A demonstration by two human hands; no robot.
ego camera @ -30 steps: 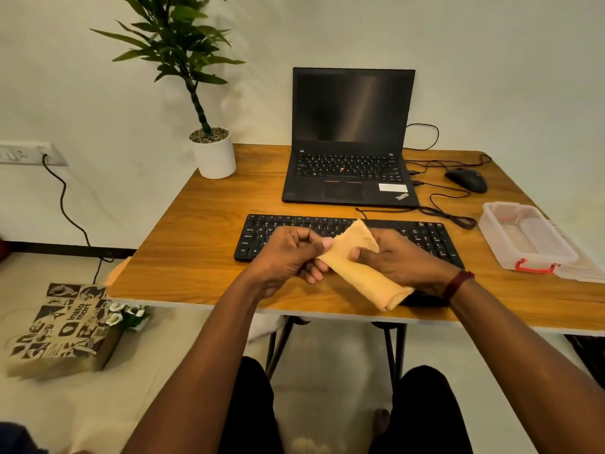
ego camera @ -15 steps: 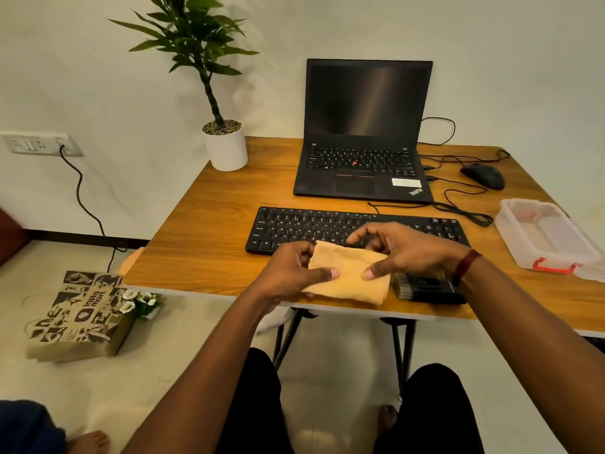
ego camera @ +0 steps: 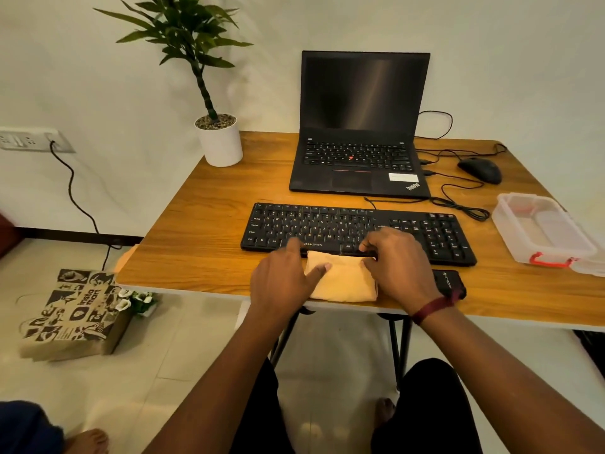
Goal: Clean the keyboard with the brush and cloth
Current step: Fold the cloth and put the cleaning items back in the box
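A folded orange cloth [ego camera: 343, 283] lies flat on the wooden table [ego camera: 203, 244], just in front of the black keyboard [ego camera: 327, 224]. My left hand [ego camera: 284, 280] covers the cloth's left end, thumb pressing on top and fingers stretched toward the keyboard's front edge. My right hand [ego camera: 399, 263] sits over the cloth's right end, with curled fingers pinching its far corner against the keyboard's front edge. A black brush [ego camera: 448, 283] lies on the table beside my right wrist, partly hidden by it.
An open laptop [ego camera: 360, 165] stands behind the keyboard, with a mouse [ego camera: 479, 170] and loose cables [ego camera: 458, 204] to its right. A clear plastic box [ego camera: 540, 231] sits at the right edge and a potted plant [ego camera: 219, 139] at the back left. A paper bag [ego camera: 72, 312] stands on the floor.
The cloth was held up between both hands, then folded shorter. Now it lies flat on the table in front of the keyboard with both hands on it.
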